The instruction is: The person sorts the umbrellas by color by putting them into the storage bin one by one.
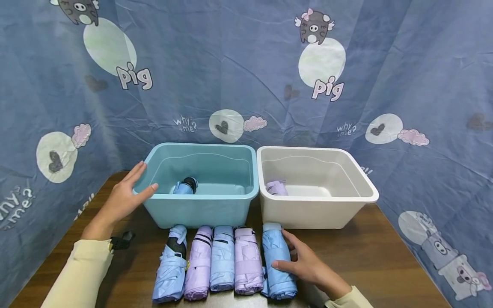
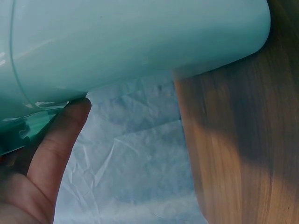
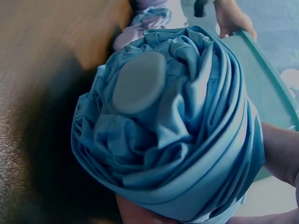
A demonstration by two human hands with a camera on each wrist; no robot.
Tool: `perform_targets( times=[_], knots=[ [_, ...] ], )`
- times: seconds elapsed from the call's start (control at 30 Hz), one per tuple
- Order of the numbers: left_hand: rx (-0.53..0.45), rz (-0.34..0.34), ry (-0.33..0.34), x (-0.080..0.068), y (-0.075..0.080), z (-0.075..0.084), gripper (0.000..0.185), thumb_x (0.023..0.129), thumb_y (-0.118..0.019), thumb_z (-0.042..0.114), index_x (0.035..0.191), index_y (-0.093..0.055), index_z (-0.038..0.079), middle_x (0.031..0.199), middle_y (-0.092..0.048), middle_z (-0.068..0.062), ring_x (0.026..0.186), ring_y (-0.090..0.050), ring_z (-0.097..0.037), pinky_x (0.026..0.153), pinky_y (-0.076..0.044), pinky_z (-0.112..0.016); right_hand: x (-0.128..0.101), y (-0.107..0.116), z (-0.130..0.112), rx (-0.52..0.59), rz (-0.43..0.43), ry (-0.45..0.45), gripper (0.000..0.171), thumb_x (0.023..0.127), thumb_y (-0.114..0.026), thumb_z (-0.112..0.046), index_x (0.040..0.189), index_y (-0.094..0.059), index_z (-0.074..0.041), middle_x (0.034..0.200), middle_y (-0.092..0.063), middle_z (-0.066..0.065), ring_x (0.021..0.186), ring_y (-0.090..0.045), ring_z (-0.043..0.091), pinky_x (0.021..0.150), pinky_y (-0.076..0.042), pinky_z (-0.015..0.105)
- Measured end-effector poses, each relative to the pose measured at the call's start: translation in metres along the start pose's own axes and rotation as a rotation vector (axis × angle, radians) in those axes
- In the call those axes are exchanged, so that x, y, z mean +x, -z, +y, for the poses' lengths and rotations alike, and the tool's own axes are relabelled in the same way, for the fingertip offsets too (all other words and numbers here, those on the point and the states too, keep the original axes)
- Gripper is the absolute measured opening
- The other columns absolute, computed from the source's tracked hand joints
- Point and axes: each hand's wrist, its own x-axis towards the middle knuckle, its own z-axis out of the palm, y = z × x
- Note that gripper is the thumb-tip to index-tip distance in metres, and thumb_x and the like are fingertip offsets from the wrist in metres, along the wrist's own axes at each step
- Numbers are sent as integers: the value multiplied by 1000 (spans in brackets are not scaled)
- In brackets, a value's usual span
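Observation:
Beside the teal bin (image 1: 200, 211), my left hand (image 1: 121, 201) rests at the left rim with fingers stretched out and thumb spread over the front corner. One finger (image 2: 60, 144) touches the bin's edge in the left wrist view. My right hand (image 1: 308, 263) holds a folded blue umbrella (image 1: 278, 256), rightmost in the row, thumb across its top and fingers along its right side. In the right wrist view, the umbrella's gathered cloth end and pale handle tip (image 3: 140, 83) face the camera. Left of it lie a lavender umbrella (image 1: 247, 261) and a light blue umbrella (image 1: 222, 259).
A second lavender umbrella (image 1: 198, 263) and another blue umbrella (image 1: 170, 267) finish the row on the wooden table (image 1: 358, 252). A blue umbrella (image 1: 185, 187) lies in the teal bin, a lavender umbrella (image 1: 276, 188) in the white bin (image 1: 308, 214). Printed blue cloth (image 1: 269, 85) hangs behind.

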Motion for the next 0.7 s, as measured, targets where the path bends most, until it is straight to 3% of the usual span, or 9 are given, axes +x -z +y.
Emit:
perform_targets(
  times=[0.07, 0.33, 0.7],
  knots=[
    [-2, 2, -1, -1, 0, 0, 83, 93, -60, 43, 156, -13, 14, 162, -5, -2, 142, -13, -47, 97, -22, -75, -1, 2, -4, -4, 3, 13, 90, 83, -77, -20, 151, -22, 3, 105, -58, 17, 90, -60, 23, 70, -52, 34],
    [-21, 0, 1, 0, 0, 1, 84, 93, -60, 43, 156, -13, 12, 162, -5, -3, 143, -12, -45, 99, -21, -74, -6, 7, -15, -23, 27, 20, 91, 82, -78, -22, 151, -23, 1, 101, -56, 15, 83, -60, 24, 68, -53, 33],
    [-19, 7, -3, -1, -1, 1, 84, 93, -61, 42, 155, -14, 12, 162, -6, -3, 143, -13, -46, 99, -21, -74, -8, 12, -37, -24, 16, 21, 89, 83, -77, -26, 153, -25, -8, 114, -54, 19, 93, -60, 27, 71, -53, 36]
  ],
)
